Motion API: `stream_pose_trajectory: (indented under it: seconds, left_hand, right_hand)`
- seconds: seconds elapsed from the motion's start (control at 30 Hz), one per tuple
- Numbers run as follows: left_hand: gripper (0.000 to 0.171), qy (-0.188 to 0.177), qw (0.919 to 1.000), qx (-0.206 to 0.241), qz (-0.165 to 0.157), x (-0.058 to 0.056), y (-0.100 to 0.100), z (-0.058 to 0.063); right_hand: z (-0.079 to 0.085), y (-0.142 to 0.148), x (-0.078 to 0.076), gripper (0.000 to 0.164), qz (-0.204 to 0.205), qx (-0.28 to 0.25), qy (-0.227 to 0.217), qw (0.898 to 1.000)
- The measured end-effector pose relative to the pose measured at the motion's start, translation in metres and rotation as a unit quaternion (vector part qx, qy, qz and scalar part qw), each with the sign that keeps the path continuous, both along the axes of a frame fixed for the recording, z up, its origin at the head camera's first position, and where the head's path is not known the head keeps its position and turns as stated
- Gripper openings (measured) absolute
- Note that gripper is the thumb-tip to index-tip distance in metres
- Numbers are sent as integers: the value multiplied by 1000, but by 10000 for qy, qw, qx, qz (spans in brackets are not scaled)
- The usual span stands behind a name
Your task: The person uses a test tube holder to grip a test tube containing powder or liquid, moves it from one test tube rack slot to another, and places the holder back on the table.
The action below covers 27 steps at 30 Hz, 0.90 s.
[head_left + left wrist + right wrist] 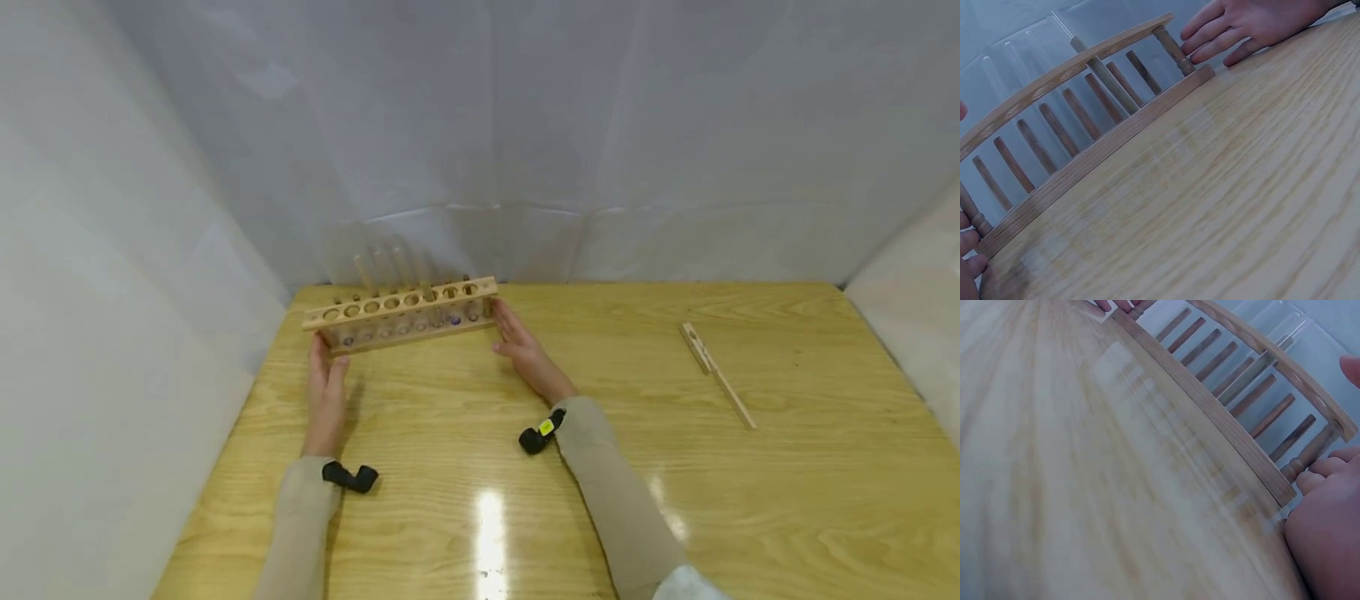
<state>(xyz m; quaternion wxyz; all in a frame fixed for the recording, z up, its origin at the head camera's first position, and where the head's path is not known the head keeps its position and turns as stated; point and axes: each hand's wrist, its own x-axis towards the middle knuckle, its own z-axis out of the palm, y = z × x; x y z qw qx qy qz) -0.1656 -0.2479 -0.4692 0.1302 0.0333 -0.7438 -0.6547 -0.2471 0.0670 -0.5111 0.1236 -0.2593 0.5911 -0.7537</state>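
Observation:
A wooden test tube rack [401,302] stands at the table's far left, slightly slanted. Its top bar has a row of round holes, and wooden pegs [1059,129] show behind it. One clear test tube [1061,25] passes through a hole; several other clear tubes [403,265] rise at the back, faint against the sheet. At the rack's left end my left hand [327,400] rests its fingers along the end post, thumb in front. My right hand [528,354] touches the right end with nearly straight fingers, its thumb held apart.
A wooden test tube clamp [705,354] lies on the right side of the table [450,433]. White sheeting [525,125] hangs close behind the rack and along both sides. Each wrist carries a small black camera [534,440].

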Motion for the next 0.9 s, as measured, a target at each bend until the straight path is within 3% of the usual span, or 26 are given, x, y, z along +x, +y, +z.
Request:
stream_pose_trajectory:
  seconds: [0.4,0.7,0.9]
  left_hand:
    - [65,164,9996,-180,144,2,2,3]
    - [63,410,9988,-117,257,-15,-8,-28]
    - [62,420,9986,-44,321,-13,-7,-29]
  right_hand:
    - [0,-3,3,77,-229,145,-28,9996]
    - [-1,1,8,73,-575,18,6,9983]
    - [-1,0,12,74,-699,-106,4,9975]
